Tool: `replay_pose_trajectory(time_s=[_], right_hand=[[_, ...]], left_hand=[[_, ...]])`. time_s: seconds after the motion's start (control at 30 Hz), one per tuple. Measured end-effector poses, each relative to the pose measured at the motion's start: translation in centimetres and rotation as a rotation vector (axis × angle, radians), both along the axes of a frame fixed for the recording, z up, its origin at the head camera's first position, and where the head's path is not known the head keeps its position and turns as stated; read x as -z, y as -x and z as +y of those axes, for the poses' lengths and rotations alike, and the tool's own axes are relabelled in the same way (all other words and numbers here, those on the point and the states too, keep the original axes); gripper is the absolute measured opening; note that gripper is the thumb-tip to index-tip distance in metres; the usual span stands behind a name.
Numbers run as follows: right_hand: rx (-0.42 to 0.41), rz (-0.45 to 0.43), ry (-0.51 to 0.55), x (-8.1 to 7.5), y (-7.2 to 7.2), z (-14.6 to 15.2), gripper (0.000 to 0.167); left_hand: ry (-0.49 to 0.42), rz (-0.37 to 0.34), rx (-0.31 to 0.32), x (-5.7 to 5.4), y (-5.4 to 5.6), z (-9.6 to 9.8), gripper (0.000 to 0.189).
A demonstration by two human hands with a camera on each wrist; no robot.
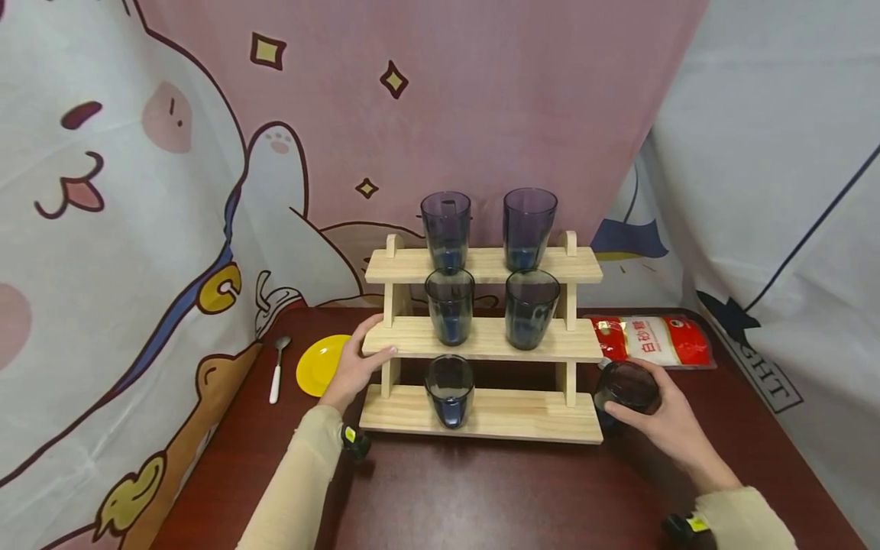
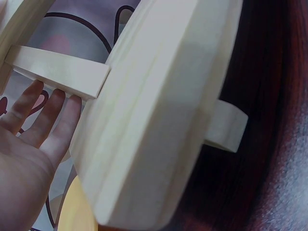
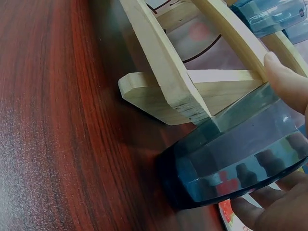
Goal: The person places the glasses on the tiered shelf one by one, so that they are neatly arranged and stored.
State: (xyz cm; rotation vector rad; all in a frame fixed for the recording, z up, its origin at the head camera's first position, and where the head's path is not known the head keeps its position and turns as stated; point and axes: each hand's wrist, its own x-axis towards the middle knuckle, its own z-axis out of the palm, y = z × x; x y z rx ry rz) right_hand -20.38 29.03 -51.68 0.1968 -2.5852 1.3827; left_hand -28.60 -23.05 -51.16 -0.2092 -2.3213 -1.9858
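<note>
A three-tier wooden display rack (image 1: 519, 412) stands on the table with tinted drinking glasses on it. Its top tier has two glasses (image 1: 528, 229), the middle tier two glasses (image 1: 450, 305), and the bottom tier one glass (image 1: 450, 391), left of centre. At the rack's left end my left hand (image 1: 351, 374) holds the middle tier, thumb at the front edge; fingertips (image 2: 57, 98) touch an upright in the left wrist view. My right hand (image 1: 670, 416) grips another dark glass (image 3: 236, 149) beside the rack's right end, thumb and fingers on opposite sides, its base low near the tabletop.
A yellow plate (image 1: 318, 367) and a white-handled spoon (image 1: 276, 374) lie left of the rack. Behind my right hand is a red and white packet (image 1: 653, 340). Printed cloth (image 1: 481, 114) hangs around the back and sides of the dark red-brown table (image 1: 481, 489).
</note>
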Motion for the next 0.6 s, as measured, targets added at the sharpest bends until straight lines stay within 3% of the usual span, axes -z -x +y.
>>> replay_pose_trajectory(time_s=[0.3, 0.6], right_hand=[[0.0, -0.024, 0.062, 0.06, -0.02, -0.07, 0.088], [0.091, -0.018, 0.055, 0.28, -0.65, -0.14, 0.09]], left_hand=[[0.022, -0.004, 0.0, -0.14, -0.08, 0.04, 0.068], [0.016, -0.004, -0.001, 0.09, 0.05, -0.01, 0.069]])
